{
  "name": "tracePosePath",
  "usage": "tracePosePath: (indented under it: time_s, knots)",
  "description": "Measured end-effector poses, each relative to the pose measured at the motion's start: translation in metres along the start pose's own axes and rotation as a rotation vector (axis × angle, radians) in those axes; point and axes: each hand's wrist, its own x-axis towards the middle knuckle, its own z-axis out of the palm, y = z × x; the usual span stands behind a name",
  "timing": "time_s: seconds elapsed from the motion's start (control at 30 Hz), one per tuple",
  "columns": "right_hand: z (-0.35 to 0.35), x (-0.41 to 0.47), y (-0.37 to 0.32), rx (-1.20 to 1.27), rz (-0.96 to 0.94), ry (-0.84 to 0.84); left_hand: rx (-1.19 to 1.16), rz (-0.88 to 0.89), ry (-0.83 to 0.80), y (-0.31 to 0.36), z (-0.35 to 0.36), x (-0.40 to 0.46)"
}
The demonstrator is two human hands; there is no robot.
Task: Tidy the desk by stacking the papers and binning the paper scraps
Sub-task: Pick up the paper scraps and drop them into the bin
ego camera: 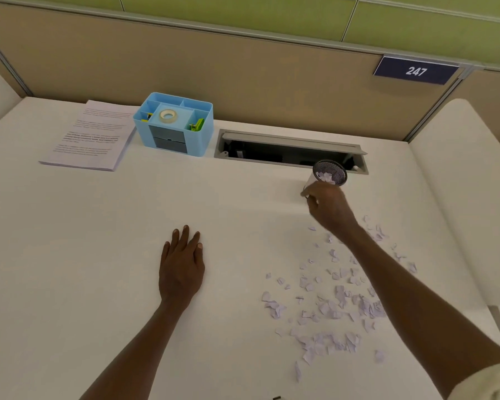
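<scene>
A neat stack of printed papers [91,137] lies at the far left of the white desk [98,255]. Several torn paper scraps [332,307] are strewn over the right side of the desk. A small dark mesh bin [328,174] with some scraps inside is tilted, its mouth facing me, near the cable slot. My right hand [328,207] grips the bin from below, fingers curled round its side. My left hand [182,261] rests flat on the desk in the middle, fingers straight, holding nothing.
A light blue desk organiser [175,140] with a tape roll [168,115] stands at the back beside the papers. An open grey cable slot [289,151] runs along the back. A beige partition with a "247" sign [415,71] rises behind. A white side panel [459,183] bounds the right.
</scene>
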Motion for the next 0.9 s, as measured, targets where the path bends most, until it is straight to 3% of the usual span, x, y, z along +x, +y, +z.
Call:
tracePosePath:
  time_s: [0.17, 0.37, 0.5, 0.6, 0.7, 0.9]
  knots:
    - [0.04, -0.07, -0.004, -0.208, 0.142, -0.3, -0.003, -0.01, -0.016, 0.0, -0.001, -0.001]
    - [0.048, -0.124, -0.034, -0.228, 0.162, -0.259, 0.002, -0.004, -0.01, -0.001, 0.0, 0.0]
    - [0.031, -0.116, -0.013, -0.147, 0.314, -0.185, 0.013, 0.008, -0.014, -0.003, 0.002, 0.0]
    - [0.025, -0.109, 0.004, -0.156, 0.416, -0.291, 0.009, 0.012, -0.009, -0.004, 0.004, 0.001]
    - [0.033, -0.117, -0.007, -0.155, 0.389, -0.383, 0.006, 0.015, -0.012, -0.006, 0.004, 0.001]
    - [0.043, -0.163, -0.062, -0.07, 0.273, -0.246, -0.012, 0.038, -0.045, -0.008, 0.003, 0.001]
